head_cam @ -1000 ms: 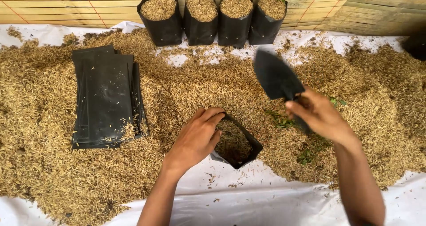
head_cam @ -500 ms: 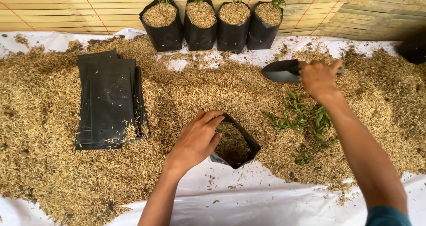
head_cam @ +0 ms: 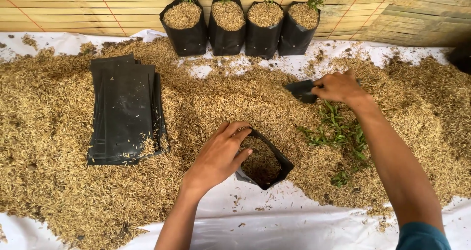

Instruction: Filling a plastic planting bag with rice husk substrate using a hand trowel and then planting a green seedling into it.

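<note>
My left hand [head_cam: 220,154] grips the rim of an open black nursery bag [head_cam: 265,162] that lies tilted in the husk heap, partly filled with rice husk. My right hand [head_cam: 337,87] is shut on the handle of a dark scoop [head_cam: 300,90], whose blade digs into the husk heap [head_cam: 245,95] beyond the bag. Green seedlings [head_cam: 338,132] lie loose on the husk just under my right forearm.
A stack of flat black bags [head_cam: 125,115] lies on the husk at the left. Several filled black bags with seedlings [head_cam: 240,24] stand in a row against the bamboo mat wall. White sheeting [head_cam: 255,220] shows near me.
My right hand has carried the scoop from above the bag away to the far husk and lowered it into the heap. My left hand has stayed on the bag's rim.
</note>
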